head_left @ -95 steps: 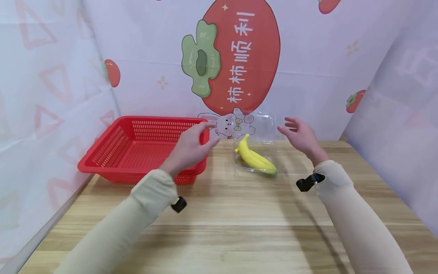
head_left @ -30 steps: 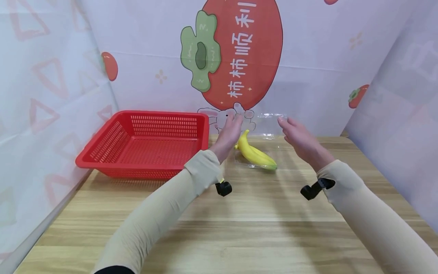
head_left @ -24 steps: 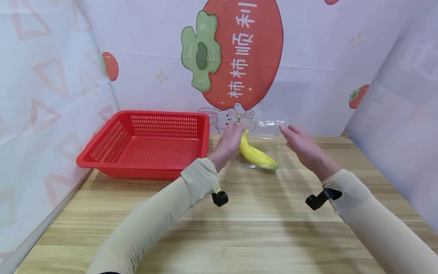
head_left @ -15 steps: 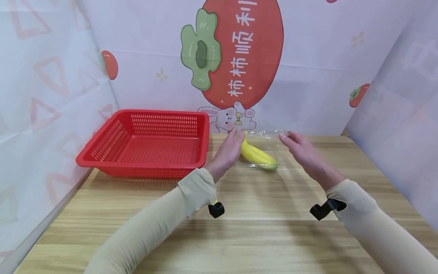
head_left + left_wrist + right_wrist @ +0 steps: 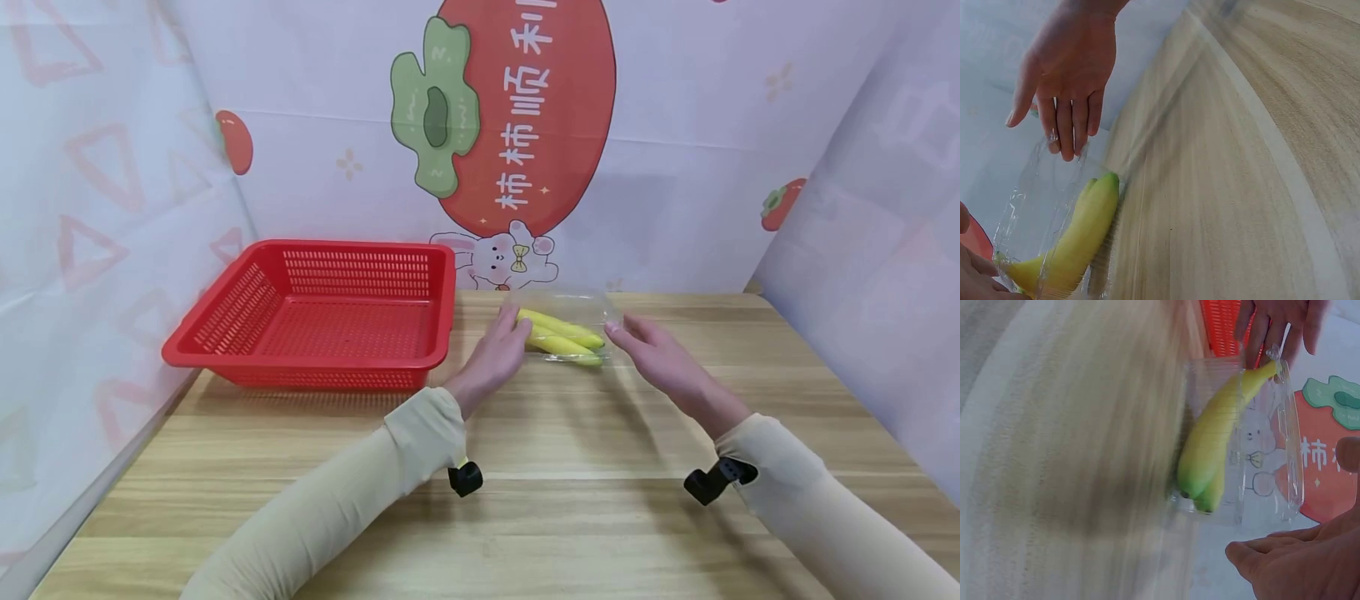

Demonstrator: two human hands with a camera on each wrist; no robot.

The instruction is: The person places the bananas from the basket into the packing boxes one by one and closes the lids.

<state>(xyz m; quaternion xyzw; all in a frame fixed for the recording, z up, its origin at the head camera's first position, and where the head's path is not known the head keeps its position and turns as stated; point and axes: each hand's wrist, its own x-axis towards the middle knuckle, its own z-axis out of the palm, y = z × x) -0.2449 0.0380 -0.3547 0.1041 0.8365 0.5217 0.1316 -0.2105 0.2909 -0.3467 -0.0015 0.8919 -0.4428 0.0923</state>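
Two yellow bananas (image 5: 558, 343) with green tips, joined at the stem, lie in a clear plastic clamshell box (image 5: 564, 298) on the table. The box's lid (image 5: 1294, 459) slants over the fruit, apart from the base in the right wrist view. My left hand (image 5: 491, 354) is at the box's left side, fingertips at the lid's edge and close to the banana stem. At the opposite side is my right hand (image 5: 667, 362); its fingers (image 5: 1065, 134) are extended and reach the plastic edge in the left wrist view. Neither hand is curled round anything.
A red plastic basket (image 5: 303, 364) with slotted walls stands left of the box, close to my left hand. The wooden table (image 5: 555, 533) ends at a printed cloth backdrop (image 5: 675, 208) behind, with cloth walls on both sides.
My left hand has come from over the basket to the box's left side. Both hands have since lowered toward me, and the upright lid has tilted down over the bananas, which now lie flatter.
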